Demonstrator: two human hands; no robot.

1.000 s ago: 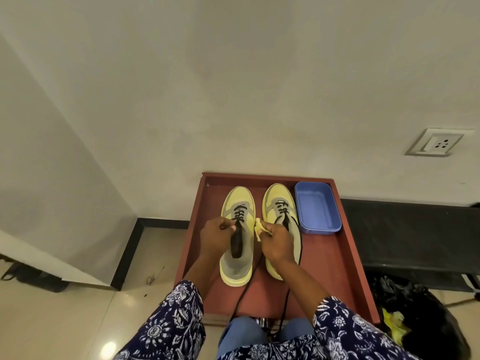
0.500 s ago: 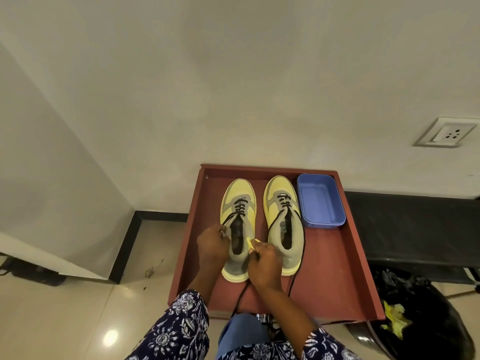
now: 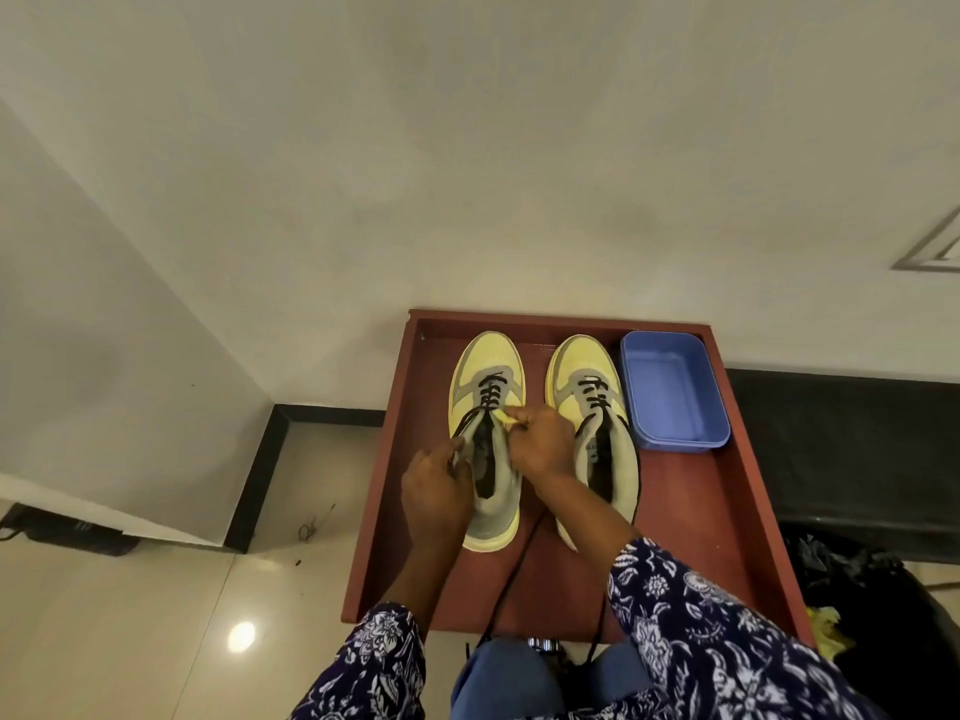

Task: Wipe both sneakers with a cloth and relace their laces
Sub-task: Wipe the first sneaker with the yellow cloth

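Two yellow-and-grey sneakers stand side by side, toes toward the wall, on a red-brown tray (image 3: pixel 722 511). My left hand (image 3: pixel 434 488) grips the left side of the left sneaker (image 3: pixel 488 366) at its collar. My right hand (image 3: pixel 540 441) pinches something small and yellow at that sneaker's upper right eyelets, beside its black lace (image 3: pixel 491 394). The right sneaker (image 3: pixel 582 366) is partly laced near the toe; its loose black lace ends (image 3: pixel 511 579) trail down over the tray's front edge. Whether the yellow item is a cloth I cannot tell.
A blue plastic tub (image 3: pixel 670 392) sits on the tray at the back right. The wall rises directly behind the tray. A black bag (image 3: pixel 857 595) with something yellow in it lies at the right. Tiled floor (image 3: pixel 156 615) lies to the left.
My right hand moved from the gap between the sneakers up to the left sneaker's upper eyelets with the yellow item. My left hand slid down its left side. The view shifted closer.
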